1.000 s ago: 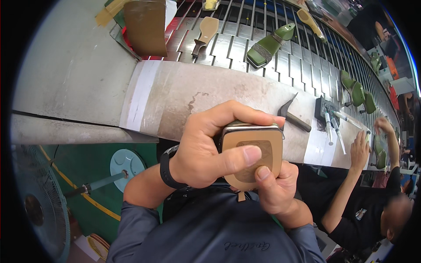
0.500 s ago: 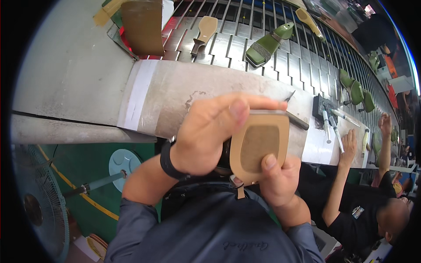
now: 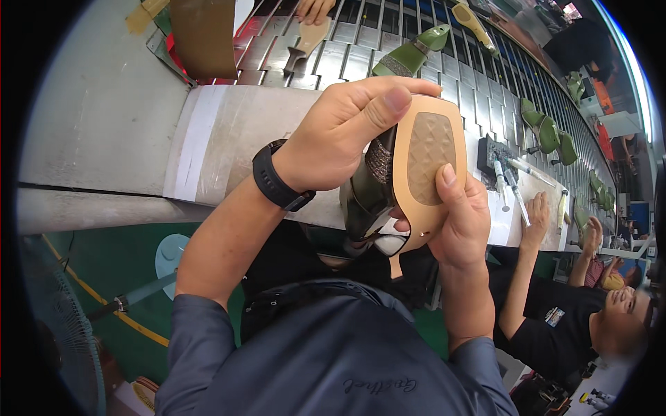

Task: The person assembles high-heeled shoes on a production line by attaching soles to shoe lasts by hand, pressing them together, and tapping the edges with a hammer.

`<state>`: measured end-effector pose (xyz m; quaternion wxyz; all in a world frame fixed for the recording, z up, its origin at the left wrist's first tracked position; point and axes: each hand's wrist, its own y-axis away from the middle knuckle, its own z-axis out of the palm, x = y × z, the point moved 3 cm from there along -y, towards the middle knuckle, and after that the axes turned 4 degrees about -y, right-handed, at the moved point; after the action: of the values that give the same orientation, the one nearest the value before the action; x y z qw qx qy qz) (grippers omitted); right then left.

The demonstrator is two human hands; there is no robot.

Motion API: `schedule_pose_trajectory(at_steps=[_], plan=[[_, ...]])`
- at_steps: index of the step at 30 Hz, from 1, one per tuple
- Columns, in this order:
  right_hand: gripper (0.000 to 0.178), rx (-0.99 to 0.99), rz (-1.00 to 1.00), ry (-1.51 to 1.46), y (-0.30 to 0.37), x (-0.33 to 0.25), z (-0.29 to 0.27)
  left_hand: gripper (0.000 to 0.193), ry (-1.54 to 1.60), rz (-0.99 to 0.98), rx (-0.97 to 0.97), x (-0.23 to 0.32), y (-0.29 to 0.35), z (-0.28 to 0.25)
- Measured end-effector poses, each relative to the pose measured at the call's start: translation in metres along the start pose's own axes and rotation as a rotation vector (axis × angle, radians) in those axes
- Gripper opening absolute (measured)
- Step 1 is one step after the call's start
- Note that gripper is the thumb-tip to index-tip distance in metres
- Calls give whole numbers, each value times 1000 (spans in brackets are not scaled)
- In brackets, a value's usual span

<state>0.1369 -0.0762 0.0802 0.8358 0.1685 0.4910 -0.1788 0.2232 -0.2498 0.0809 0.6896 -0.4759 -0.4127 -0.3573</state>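
A sandal held up on its last (image 3: 361, 204) has its tan outsole (image 3: 431, 156) turned toward me, with a darker textured panel in the middle. A dark glittery strap (image 3: 378, 163) shows at its left side. My left hand (image 3: 340, 135) is closed over the upper end of the outsole, fingers stretched across its top edge and thumb bent on it. Lower down, my right hand (image 3: 463, 225) grips the right edge, its thumb pressing on the textured panel. A narrow tan tab (image 3: 395, 267) hangs from the lower end.
Beyond the bench (image 3: 257, 114) runs a slatted metal conveyor (image 3: 347, 59) with green lasts (image 3: 409, 55) on it. Another person's hand (image 3: 316, 10) touches a tan sole (image 3: 313, 35) there. Syringe-like tubes (image 3: 501, 184) stand in a dark holder at right, near a co-worker's hand (image 3: 535, 215).
Both my hands have raised the sandal away from me, and its side with the glittery strap has come into sight. Another person's hand has reached the tan sole on the conveyor.
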Motion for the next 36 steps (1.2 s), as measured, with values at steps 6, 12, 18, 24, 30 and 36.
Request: schedule_pose_trajectory(at_steps=[6, 12, 18, 24, 30, 36], plan=[[40, -8, -36, 20, -2, 3, 2, 61, -71, 23, -15, 3, 4, -2], [39, 21, -67, 79, 0, 2, 7, 60, -5, 33, -23, 2, 16, 3], [42, -40, -68, 244, 21, 4, 14, 47, -252, 144, 50, 22, 34, 0], [38, -193, -161, 553, 44, 7, 35, 37, -163, 49, 233, 52, 80, 16], [29, -260, -212, 554, 45, 19, 51, 18, -145, -25, 389, 71, 99, 17], [24, -314, -196, 655, 42, 17, 71, 16, -247, -108, 473, 88, 105, 9]])
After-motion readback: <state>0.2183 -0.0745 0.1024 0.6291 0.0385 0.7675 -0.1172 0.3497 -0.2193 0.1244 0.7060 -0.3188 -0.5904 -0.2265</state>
